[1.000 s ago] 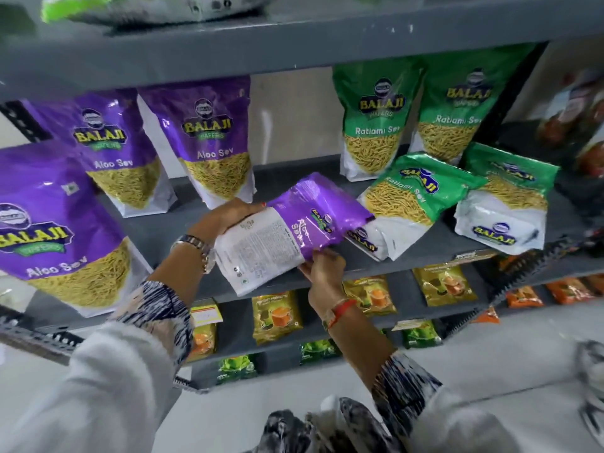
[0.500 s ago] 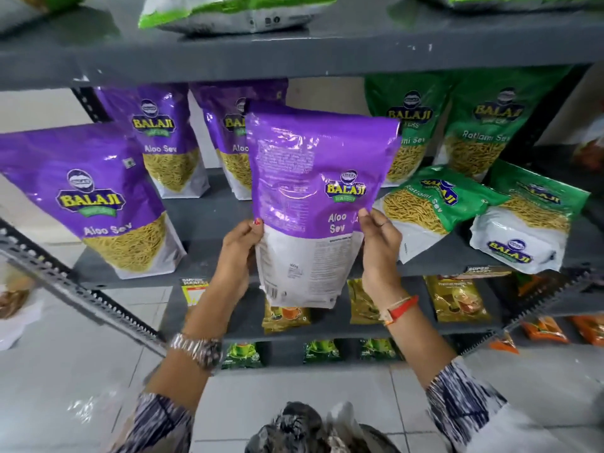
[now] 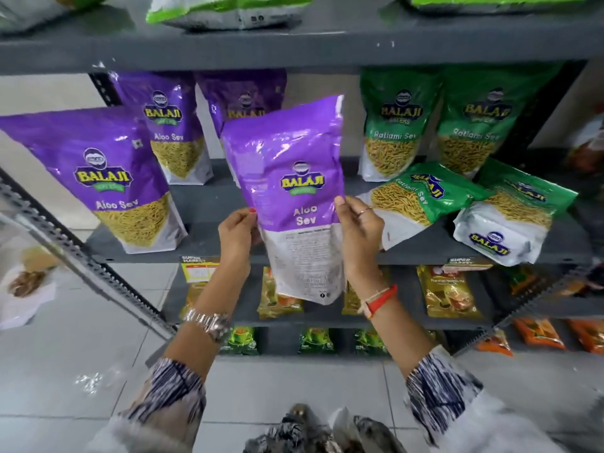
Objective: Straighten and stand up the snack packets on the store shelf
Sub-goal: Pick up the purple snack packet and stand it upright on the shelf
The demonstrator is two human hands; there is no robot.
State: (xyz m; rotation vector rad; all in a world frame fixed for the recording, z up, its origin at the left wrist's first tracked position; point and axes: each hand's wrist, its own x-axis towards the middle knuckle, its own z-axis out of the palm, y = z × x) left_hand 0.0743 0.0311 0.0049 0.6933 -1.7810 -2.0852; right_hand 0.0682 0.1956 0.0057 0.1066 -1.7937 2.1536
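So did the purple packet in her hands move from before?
Yes. The held Aloo Sev packet was lying flat on the grey shelf a second ago; now both hands hold it upright in front of that shelf, left hand, right hand.

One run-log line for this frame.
both hands: left hand, right hand | held upright: purple Aloo Sev packet | toppled: two green Ratlami Sev packets
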